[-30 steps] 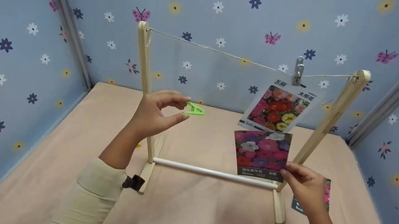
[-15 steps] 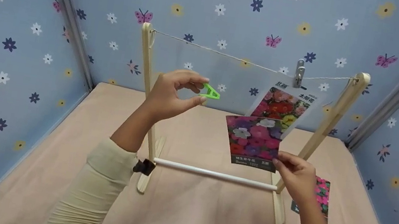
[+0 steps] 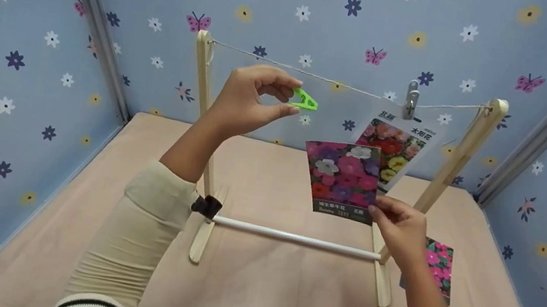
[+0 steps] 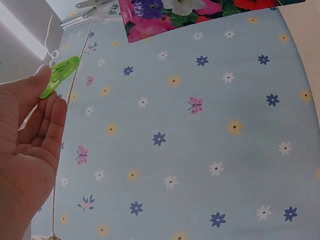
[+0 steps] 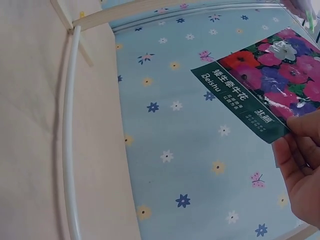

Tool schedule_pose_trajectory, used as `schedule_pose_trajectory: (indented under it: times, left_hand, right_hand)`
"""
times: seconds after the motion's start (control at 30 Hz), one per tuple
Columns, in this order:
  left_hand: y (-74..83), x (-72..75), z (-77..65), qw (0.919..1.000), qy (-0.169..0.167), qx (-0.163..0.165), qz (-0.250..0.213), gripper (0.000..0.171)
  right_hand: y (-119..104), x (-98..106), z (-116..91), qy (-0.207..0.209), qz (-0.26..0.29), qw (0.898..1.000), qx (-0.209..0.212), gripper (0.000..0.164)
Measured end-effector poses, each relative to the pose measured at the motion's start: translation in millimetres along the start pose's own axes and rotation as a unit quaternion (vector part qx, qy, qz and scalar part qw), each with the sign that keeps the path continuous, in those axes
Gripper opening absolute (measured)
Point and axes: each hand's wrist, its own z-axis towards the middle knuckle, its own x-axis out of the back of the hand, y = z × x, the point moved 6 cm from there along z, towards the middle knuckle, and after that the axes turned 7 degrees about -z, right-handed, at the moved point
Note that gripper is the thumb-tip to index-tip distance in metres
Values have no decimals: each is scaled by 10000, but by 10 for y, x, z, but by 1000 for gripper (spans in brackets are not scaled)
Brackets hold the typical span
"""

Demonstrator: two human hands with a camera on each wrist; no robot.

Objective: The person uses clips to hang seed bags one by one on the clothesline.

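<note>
Left hand (image 3: 246,101) pinches green clip (image 3: 306,101); right hand (image 3: 402,230) pinches flower packet (image 3: 344,179) — hanging packet (image 3: 398,144) behind partly hidden.

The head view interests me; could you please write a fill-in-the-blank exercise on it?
The plastic clip in the left hand is ____ in colour.
Including the flower packet in the right hand, the packets in view number ____.
The spring clip on the string is made of ____.
Missing words: green, three, metal.
</note>
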Motion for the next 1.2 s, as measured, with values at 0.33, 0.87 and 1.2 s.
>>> schedule_pose_trajectory:
  times: [0.33,0.87,1.2]
  left_hand:
    - [144,81,300,9977,15,261,627,19]
    - [144,103,582,9919,-187,886,893,10]
    - [45,30,608,9885,-391,1086,978,9]
  right_hand:
    - [-72,-74,151,18,-132,9999,94,10]
    - [-168,-205,311,459,-37,9981,-415,15]
    - [-229,-291,436,760,331,9959,-369,14]
